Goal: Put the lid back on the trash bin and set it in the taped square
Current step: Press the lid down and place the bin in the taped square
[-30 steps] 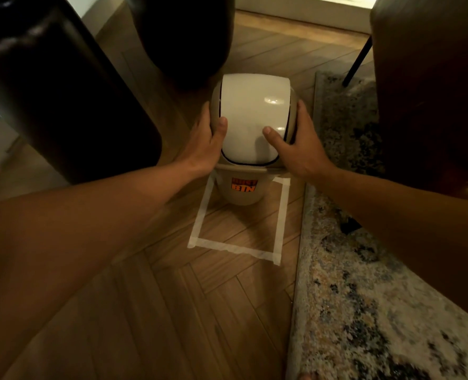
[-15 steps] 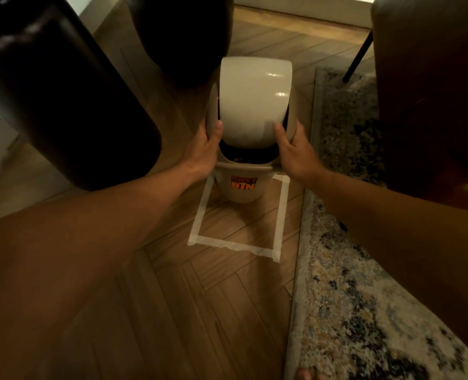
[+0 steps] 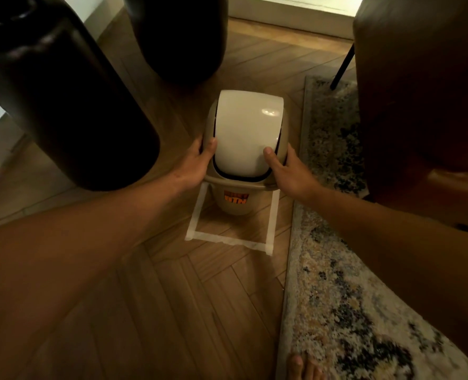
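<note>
A small beige trash bin (image 3: 234,205) with an orange label stands on the wood floor inside the far part of a white taped square (image 3: 228,239). Its lid (image 3: 245,133), a beige frame with a white swing flap, sits on top of the bin. My left hand (image 3: 197,160) grips the lid's left side, thumb on the flap's edge. My right hand (image 3: 285,170) grips the right side, thumb pressed on the flap.
Two dark rounded furniture pieces (image 3: 63,91) (image 3: 178,37) stand left and behind the bin. A patterned rug (image 3: 337,283) runs along the right, with a brown chair (image 3: 419,91) on it. My bare toes (image 3: 302,366) show at the bottom.
The white flap, tipped up half a second ago with the bin's dark opening showing, has swung back down over the lid. My thumbs have shifted onto its lower edge.
</note>
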Demonstrator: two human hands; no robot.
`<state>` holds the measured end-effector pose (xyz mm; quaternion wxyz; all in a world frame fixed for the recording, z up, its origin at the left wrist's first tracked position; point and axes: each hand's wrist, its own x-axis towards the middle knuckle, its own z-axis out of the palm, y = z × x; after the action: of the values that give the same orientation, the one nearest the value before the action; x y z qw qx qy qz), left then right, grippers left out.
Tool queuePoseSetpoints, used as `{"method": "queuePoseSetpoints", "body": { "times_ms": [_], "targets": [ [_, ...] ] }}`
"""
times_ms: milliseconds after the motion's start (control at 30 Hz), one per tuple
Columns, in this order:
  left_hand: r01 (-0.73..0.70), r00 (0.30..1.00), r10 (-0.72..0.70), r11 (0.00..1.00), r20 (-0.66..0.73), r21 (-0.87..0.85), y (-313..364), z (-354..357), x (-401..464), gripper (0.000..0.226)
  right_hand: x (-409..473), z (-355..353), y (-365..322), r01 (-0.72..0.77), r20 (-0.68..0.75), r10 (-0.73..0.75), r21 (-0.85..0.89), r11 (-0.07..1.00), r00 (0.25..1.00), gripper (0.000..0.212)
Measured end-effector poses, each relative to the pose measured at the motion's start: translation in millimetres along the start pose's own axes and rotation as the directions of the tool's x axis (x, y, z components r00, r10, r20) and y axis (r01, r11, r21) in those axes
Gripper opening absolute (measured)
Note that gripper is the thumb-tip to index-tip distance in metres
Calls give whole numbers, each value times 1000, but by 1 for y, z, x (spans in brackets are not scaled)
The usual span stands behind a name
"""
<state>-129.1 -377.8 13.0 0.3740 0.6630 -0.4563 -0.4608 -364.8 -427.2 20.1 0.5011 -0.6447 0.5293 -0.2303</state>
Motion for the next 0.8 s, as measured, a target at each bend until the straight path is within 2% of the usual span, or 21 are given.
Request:
{"method": "queuePoseSetpoints", "body": {
  "times_ms": [133,233,300,433,500,600,800],
  "targets": [
    [36,999,-34,997,26,-63,3,2,-14,57,-17,2,7,-9,-9,8,-24,1000,1000,77],
    [52,998,-51,998,31,-33,7,3,-21,61,-27,0,11,-7,12,7,-22,1000,1000,81],
    [5,999,-6,1000,47,24,6,2,-26,67,-33,-2,12,26,30,-25,-27,999,999,89],
    [-82,996,72,971,53,225,-8,-8,-27,112,-42,-4,15,148,-5,-153,-218,965,988,136],
    [-172,985,151,922,86,348,-8,-11,-30,135,-44,-4,22,174,22,-175,-286,942,984,149],
    [-264,962,211,874,172,408,-12,-10,-31,141,-52,-1,32,160,31,-158,-320,934,987,148],
    [-283,957,232,884,177,373,-17,-14,-28,139,-55,2,39,171,26,-171,-290,942,985,136]
  ]
}}
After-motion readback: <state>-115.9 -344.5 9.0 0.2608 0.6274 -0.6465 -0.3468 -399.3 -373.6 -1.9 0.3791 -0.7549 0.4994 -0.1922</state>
